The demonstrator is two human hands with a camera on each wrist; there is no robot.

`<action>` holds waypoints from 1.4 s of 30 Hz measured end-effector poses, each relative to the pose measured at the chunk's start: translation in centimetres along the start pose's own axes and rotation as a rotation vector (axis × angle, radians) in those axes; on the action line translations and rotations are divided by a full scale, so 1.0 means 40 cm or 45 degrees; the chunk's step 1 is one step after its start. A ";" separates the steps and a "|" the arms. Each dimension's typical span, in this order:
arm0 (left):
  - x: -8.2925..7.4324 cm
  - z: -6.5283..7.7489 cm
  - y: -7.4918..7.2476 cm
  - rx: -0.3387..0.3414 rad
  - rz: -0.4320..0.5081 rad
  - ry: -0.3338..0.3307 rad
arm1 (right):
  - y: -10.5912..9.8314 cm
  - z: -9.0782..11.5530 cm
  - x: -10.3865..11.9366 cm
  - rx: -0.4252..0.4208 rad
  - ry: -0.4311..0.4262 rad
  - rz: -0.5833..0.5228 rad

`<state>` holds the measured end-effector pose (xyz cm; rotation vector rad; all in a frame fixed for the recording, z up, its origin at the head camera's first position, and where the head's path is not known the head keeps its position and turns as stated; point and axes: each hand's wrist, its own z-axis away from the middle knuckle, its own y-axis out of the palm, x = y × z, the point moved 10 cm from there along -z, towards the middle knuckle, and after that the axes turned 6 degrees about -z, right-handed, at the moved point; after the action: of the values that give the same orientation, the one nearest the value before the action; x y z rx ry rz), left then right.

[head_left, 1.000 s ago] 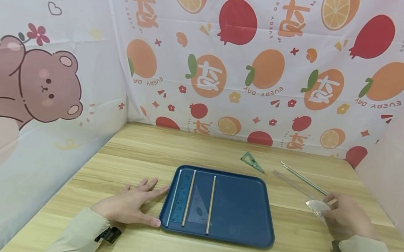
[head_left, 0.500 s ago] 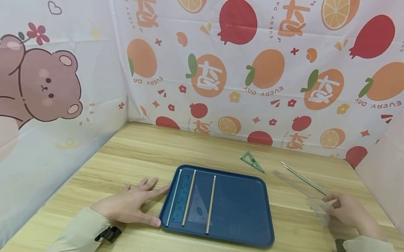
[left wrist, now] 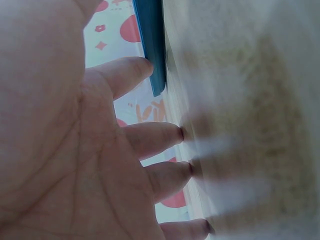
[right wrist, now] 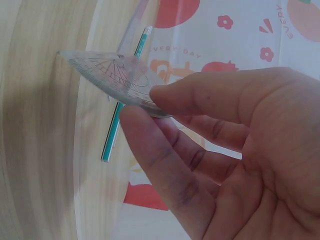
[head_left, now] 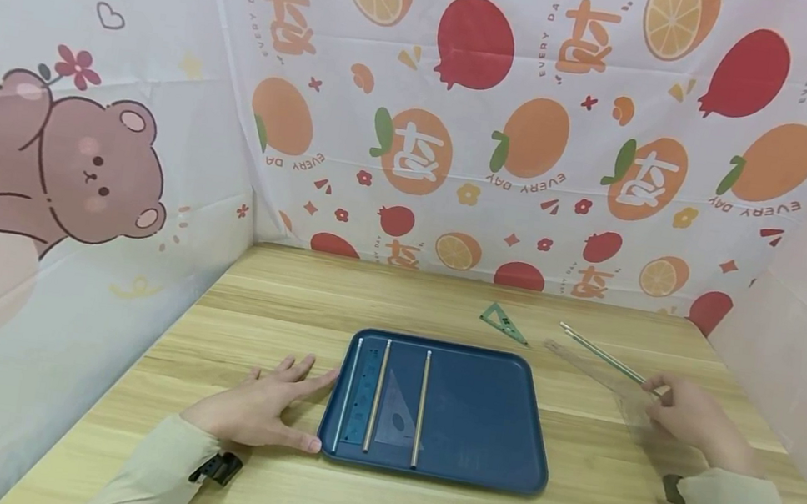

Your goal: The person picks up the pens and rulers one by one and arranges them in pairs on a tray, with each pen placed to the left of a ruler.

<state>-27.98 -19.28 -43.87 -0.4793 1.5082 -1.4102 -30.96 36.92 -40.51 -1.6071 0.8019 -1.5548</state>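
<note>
My right hand (head_left: 696,422) pinches a clear protractor (right wrist: 112,80) between thumb and finger, at the right of the table. In the right wrist view its printed scale faces up at a tilt, over green striped pencils (right wrist: 112,130). My left hand (head_left: 263,410) lies at the left side of the blue tray (head_left: 482,413), fingers spread, thumb and index finger at the rim. Inside the tray lie a blue pencil (head_left: 348,396), a blue ruler (head_left: 359,406), two gold pencils (head_left: 377,400) and a clear set square (head_left: 395,423).
Behind the tray lies a small green set square (head_left: 504,325). Right of that, a clear ruler (head_left: 582,363) and striped pencils (head_left: 609,360) slant toward my right hand. Printed cloth walls (head_left: 474,168) stand behind the wooden table (head_left: 338,294) and at both sides.
My right hand shifts slightly and tilts the protractor, so the bright glare on it is gone. The left hand and tray have stayed put.
</note>
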 end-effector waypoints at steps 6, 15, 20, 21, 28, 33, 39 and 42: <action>0.000 0.000 0.001 -0.003 -0.009 -0.001 | -0.003 -0.001 0.026 -0.065 -0.024 0.001; 0.000 0.001 0.001 -0.003 -0.005 -0.004 | 0.003 -0.004 0.052 -0.146 -0.045 -0.039; 0.000 0.000 0.001 -0.001 -0.008 -0.001 | 0.001 -0.006 0.066 -0.193 -0.048 -0.031; 0.000 0.000 0.001 -0.001 -0.008 -0.002 | -0.001 -0.006 0.070 -0.206 -0.052 -0.029; 0.003 -0.002 0.003 -0.007 -0.019 -0.006 | -0.007 -0.009 0.103 -0.268 -0.057 -0.029; 0.003 -0.002 0.003 -0.010 -0.023 -0.005 | -0.005 -0.011 0.133 -0.293 -0.082 -0.008; 0.003 -0.002 0.003 -0.011 -0.014 0.000 | 0.007 -0.015 0.160 -0.288 -0.106 -0.022; 0.004 -0.003 0.003 -0.010 -0.012 -0.001 | 0.014 -0.016 0.173 -0.286 -0.118 -0.017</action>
<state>-28.10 -19.31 -44.07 -0.4926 1.5136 -1.4118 -31.11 30.71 -37.34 -1.8345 0.9434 -1.4287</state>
